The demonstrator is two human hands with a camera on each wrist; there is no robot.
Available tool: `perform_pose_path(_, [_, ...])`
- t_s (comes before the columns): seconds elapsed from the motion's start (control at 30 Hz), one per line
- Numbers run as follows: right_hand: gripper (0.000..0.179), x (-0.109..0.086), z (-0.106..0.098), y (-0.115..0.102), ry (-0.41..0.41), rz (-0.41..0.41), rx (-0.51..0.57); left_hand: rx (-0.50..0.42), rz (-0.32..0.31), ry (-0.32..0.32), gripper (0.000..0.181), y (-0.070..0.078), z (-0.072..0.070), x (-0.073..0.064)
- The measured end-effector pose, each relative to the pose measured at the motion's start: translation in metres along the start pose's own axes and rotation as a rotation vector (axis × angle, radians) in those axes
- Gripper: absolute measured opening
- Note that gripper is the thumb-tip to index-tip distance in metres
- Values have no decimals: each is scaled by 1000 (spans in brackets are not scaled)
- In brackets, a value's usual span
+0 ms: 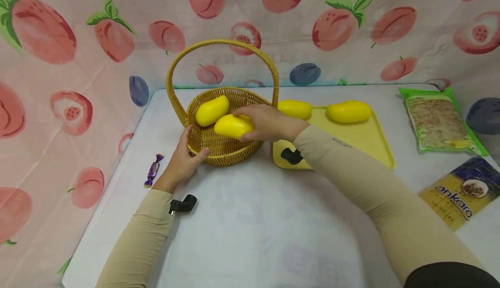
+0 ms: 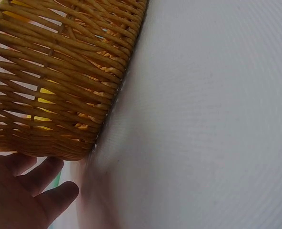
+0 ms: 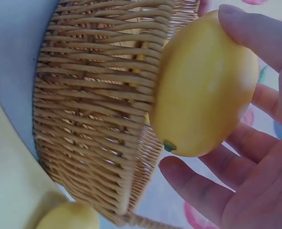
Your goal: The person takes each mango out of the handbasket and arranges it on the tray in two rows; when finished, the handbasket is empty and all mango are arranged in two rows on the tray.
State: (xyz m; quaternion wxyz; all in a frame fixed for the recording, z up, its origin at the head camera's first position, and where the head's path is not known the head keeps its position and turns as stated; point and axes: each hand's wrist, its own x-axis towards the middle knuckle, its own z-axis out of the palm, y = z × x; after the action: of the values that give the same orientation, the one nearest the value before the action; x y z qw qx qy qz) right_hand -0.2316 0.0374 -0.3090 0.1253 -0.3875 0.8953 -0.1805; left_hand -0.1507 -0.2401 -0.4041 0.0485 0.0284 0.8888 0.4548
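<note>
In the head view, my right hand [image 1: 267, 122] holds a smooth yellow mango [image 1: 233, 126] over the wicker basket [image 1: 230, 160]. The right wrist view has this mango [image 3: 203, 90] close by the basket's rim, thumb on one side and fingers on the other, a small green stem spot at its end. Another yellow mango [image 1: 212, 110] lies inside the basket. My left hand [image 1: 183, 162] rests against the basket's near left side, thumb at the rim. Seen from the left wrist, its loosely extended fingers [image 2: 41, 176] touch the woven wall, while the thumb is hidden.
A yellow tray [image 1: 351, 144] right of the basket bears two more mangoes, one at its left end [image 1: 295, 109] and one further right [image 1: 349, 111]. A purple wrapped candy [image 1: 154, 170] lies at left. Far right are a green-edged food packet [image 1: 437, 120] and an "ankara" packet [image 1: 457, 194].
</note>
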Motion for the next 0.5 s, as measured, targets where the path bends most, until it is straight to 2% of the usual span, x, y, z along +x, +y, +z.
perform_pose_path(0.23, [71,-20,-8,2,3,7,6,-4,3,3,92,-1,0,1])
perform_pose_path(0.5, [70,-50,-16,11,25,22,-9,-13,8,7,93,0,1,1])
